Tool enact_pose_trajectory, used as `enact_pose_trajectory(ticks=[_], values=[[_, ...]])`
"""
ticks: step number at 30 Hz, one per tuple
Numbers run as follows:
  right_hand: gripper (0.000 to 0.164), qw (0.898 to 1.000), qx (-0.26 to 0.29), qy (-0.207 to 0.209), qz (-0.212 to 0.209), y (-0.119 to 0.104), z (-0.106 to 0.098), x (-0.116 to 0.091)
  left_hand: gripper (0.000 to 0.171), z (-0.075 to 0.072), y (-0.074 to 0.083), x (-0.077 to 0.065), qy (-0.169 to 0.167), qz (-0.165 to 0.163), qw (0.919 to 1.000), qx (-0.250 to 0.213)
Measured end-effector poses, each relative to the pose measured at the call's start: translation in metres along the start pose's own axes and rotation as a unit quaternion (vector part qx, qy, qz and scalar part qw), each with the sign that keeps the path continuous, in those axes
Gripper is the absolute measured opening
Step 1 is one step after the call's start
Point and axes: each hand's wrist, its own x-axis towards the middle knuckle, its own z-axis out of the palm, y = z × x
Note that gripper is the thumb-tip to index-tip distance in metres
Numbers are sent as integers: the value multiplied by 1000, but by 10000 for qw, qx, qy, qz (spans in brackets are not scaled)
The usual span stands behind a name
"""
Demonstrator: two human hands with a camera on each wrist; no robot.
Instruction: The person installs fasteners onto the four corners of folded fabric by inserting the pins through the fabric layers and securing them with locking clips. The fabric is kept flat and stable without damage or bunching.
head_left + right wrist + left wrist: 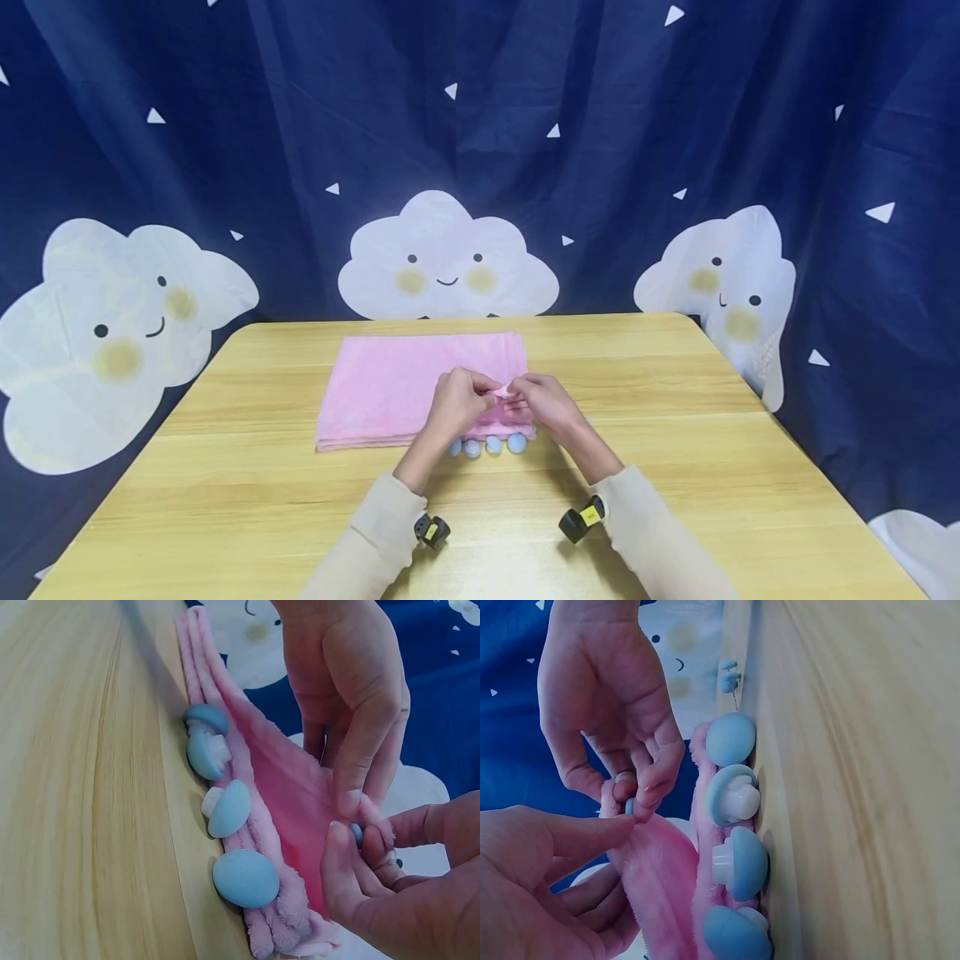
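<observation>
One wooden bench [262, 517] carries a folded pink blanket [397, 375] toward eleven o'clock. At the blanket's three o'clock, fingers of the left hand [456, 404] and right hand [551, 402] pinch its raised cloth. Four blue-capped knobs [246, 879] line its four o'clock edge; a small blue piece [356, 835] sits between the right hand's fingers.

I've got 1 left hand [457, 402] on my feed, 1 right hand [551, 405], 1 pink cloth [397, 379], 4 blue-capped knobs [517, 443] lined up, 2 black wrist cameras [574, 525], 1 table [247, 508], 1 curtain [502, 50], 3 smiling clouds [448, 237]!
</observation>
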Motion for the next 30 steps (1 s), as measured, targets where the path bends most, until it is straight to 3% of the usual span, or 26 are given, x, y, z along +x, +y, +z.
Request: enact_pose_trajectory(ticks=[10,18,26,30], values=[[11,9977,657,-74,124,-5,-1,-1,19,-1,2,0,12,0,10000,61],[12,9990,438,-41,35,-4,-1,-1,20,-1,3,0,17,26,10000,62],[31,9982,549,-101,-230,-2,-2,-1,20,-1,2,0,-45,87,9999,36],[26,9986,433,-60,-301,-1,-2,-1,19,-1,1,0,-47,79,10000,8]])
